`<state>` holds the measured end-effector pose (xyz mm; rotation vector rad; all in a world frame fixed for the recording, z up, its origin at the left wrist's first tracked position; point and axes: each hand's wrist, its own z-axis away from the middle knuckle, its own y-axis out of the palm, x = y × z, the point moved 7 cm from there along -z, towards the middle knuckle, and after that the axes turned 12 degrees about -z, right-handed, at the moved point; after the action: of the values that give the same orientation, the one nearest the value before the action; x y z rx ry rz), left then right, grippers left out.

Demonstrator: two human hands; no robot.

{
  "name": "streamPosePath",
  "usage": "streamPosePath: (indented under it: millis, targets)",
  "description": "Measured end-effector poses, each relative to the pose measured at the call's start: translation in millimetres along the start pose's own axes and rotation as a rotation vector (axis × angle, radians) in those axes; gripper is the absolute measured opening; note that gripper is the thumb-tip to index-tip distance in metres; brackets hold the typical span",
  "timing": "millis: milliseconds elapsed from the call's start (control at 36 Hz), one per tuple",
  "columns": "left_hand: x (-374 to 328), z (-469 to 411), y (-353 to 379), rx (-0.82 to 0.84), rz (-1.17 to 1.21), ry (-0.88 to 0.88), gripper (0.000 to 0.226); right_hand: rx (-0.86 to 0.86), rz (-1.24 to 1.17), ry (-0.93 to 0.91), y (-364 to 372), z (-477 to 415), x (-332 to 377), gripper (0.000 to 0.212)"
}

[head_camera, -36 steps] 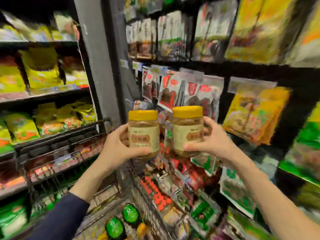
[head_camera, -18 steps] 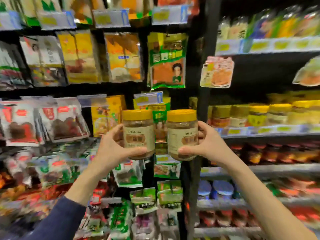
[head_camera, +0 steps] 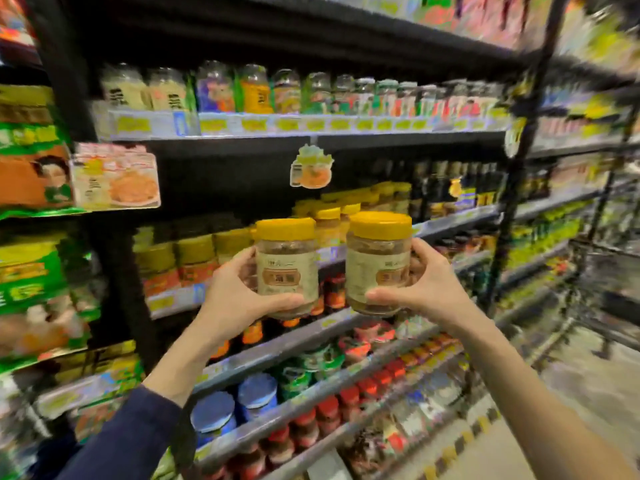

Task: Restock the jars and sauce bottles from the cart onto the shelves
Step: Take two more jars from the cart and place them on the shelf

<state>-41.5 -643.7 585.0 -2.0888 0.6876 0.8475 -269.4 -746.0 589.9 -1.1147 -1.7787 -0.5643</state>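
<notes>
I hold two matching jars upright at chest height, each with a yellow lid and a beige label. My left hand [head_camera: 235,299] grips the left jar [head_camera: 286,268] from its left side and underneath. My right hand [head_camera: 420,289] grips the right jar [head_camera: 378,263] from its right side. The jars stand side by side, a small gap between them. Behind them a shelf [head_camera: 450,221] carries a row of similar yellow-lidded jars [head_camera: 197,252]. The cart is out of view.
Black shelving fills the view. The upper shelf [head_camera: 311,128] holds clear bottles with coloured labels. Dark sauce bottles [head_camera: 450,185] stand to the right on the jar shelf. Lower shelves hold red-lidded and blue-lidded jars [head_camera: 213,414]. Snack packets [head_camera: 31,174] hang at left. The aisle floor [head_camera: 571,393] runs along the right.
The view has swung right, from hanging snack packets to the jar shelves. Both hands still hold the jars in the same pose, now in front of the yellow-lidded row.
</notes>
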Motion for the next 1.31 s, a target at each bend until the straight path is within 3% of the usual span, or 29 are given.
streamPosePath:
  millis: [222, 500, 722, 833, 1083, 1306]
  targets:
    - [-45, -53, 131, 0.071, 0.017, 0.039, 0.069, -0.084, 0.097, -0.028, -133, -13, -9, 0.072]
    - [-62, -122, 226, 0.084, -0.025, 0.054, 0.064, -0.104, 0.129, -0.033, -225, -59, -45, 0.071]
    - [-46, -188, 268, 0.047, -0.073, 0.045, 0.073, -0.067, 0.083, -0.053, -259, -129, -88, 0.077]
    - [-34, -226, 279, 0.026, -0.083, 0.022, 0.095, -0.024, 0.062, -0.061, -267, -175, -107, 0.078]
    - [0, -297, 292, -0.061, -0.162, -0.042, 0.078, 0.076, 0.000, -0.092, -274, -265, -144, 0.075]
    - [36, -328, 304, -0.102, -0.270, -0.144, 0.089, 0.190, -0.107, -0.090, -273, -329, -183, 0.075]
